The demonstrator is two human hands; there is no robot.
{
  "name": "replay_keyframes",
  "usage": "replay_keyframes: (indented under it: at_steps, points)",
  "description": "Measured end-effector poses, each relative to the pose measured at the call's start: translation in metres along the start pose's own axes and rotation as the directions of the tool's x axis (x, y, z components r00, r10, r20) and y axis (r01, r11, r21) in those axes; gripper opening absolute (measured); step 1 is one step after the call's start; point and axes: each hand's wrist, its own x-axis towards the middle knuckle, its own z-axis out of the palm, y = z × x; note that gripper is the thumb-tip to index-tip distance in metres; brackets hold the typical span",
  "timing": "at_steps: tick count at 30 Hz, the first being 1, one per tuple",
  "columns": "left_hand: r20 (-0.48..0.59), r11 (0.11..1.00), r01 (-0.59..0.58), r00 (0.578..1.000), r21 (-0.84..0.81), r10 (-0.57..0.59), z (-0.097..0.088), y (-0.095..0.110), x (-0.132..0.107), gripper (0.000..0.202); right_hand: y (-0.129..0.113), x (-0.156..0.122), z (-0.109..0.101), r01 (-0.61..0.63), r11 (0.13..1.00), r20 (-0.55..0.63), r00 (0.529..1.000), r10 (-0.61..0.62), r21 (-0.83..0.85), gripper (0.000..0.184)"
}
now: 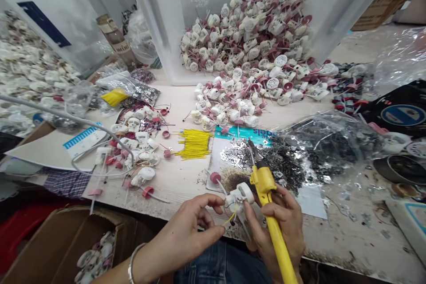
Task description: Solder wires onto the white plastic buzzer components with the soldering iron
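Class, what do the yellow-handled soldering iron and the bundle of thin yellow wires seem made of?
The yellow-handled soldering iron looks like glossy plastic, with a dark metal tip. The thin yellow wires seem plastic-sheathed, going by their even colour.

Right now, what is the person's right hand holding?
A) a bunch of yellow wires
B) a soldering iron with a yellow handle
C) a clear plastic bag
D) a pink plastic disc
B. The right hand wraps around the yellow handle of the soldering iron, while the left hand holds the white plastic part.
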Motion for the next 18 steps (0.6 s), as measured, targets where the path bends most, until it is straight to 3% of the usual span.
replay_keyframes:
  at_steps: [4, 9, 11, 15, 18]
  points:
    - [0.047, 0.998, 0.006, 0.999, 0.062, -0.009, -0.002, 0.006, 0.004, 0.010, -0.002, 0.001, 0.000, 0.046, 0.999, 0.004, 0.999, -0.046, -0.017, 0.021]
    - [0.030, 0.999, -0.001, 1.000, 0.046, 0.000, -0.008, 0.007, 0.008, 0.017, -0.006, 0.003, -0.001, 0.076, 0.997, 0.012, 0.997, -0.076, 0.010, 0.020]
    - [0.014, 0.993, 0.001, 1.000, 0.117, -0.002, -0.007, 0.003, 0.008, 0.024, -0.009, 0.005, 0.000, 0.095, 0.995, 0.014, 0.995, -0.095, 0.024, 0.020]
    - [-0.125, 0.933, -0.101, 0.980, 0.347, 0.152, -0.001, -0.001, 0.007, 0.074, -0.016, 0.007, 0.005, 0.124, 0.990, 0.038, 0.991, -0.127, 0.066, 0.018]
    - [-0.103, 0.888, -0.177, 0.965, 0.425, 0.242, -0.003, 0.002, 0.005, 0.059, -0.017, 0.005, 0.010, 0.128, 0.983, 0.068, 0.988, -0.138, 0.132, 0.015]
